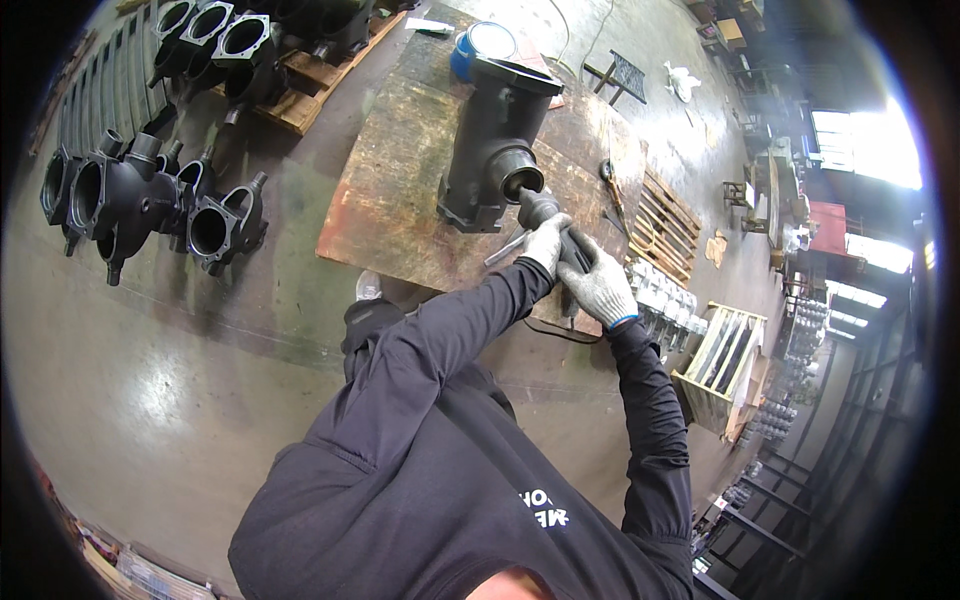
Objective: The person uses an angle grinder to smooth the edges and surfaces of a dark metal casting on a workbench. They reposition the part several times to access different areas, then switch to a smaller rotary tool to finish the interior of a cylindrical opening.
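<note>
On the worktable (390, 170) stands a black cast metal housing (480, 130) with a flange at its top and a round bare-metal port (513, 168) on its side. Both my hands, in grey-white knit gloves, are closed around a dark corded power tool (537, 208), which looks like a straight grinder. Its front end reaches into the port; the very tip is hidden inside. My left hand (545, 243) grips the tool near its front, and my right hand (603, 285) wraps its rear body. A thin metal rod (506, 248) lies by the table edge beside my left hand.
A blue tub (465, 55) with a pale lid sits behind the housing. More black castings (135, 195) stand on the floor at left, others on a wooden pallet (300, 112). Slatted pallets (665, 225) and silvery parts (665, 305) are at right. A cable (562, 333) hangs below my hands.
</note>
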{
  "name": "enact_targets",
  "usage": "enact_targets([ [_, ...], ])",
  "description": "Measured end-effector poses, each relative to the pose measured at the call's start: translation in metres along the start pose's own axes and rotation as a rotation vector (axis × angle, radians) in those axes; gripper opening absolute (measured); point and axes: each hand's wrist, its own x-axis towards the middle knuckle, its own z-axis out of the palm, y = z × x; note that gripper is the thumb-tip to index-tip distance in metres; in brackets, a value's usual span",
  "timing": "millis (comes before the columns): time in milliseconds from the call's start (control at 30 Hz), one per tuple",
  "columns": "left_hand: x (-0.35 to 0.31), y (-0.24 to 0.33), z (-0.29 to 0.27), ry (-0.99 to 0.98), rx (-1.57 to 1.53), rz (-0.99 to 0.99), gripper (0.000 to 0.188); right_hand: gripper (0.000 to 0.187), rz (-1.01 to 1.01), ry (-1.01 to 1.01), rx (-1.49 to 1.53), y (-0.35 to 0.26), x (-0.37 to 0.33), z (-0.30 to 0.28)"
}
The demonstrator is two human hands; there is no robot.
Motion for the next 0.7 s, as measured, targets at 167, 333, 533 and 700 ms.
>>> enact_targets([
  [167,-0.006,-0.016,-0.007,-0.084,-0.003,-0.074,0.040,0.067,0.008,0.022,0.037,0.003,-0.018,-0.002],
  [333,-0.017,-0.012,-0.004,-0.098,-0.038,-0.103,0.038,0.072,0.031,0.007,0.054,0.000,-0.019,-0.004],
  [533,-0.008,0.016,0.001,-0.030,0.038,0.006,0.025,0.075,0.017,-0.018,0.045,0.002,0.015,0.007],
  [700,0.016,0.047,0.002,-0.110,0.003,-0.082,0.038,0.074,0.011,-0.064,0.090,0.002,0.059,0.020],
])
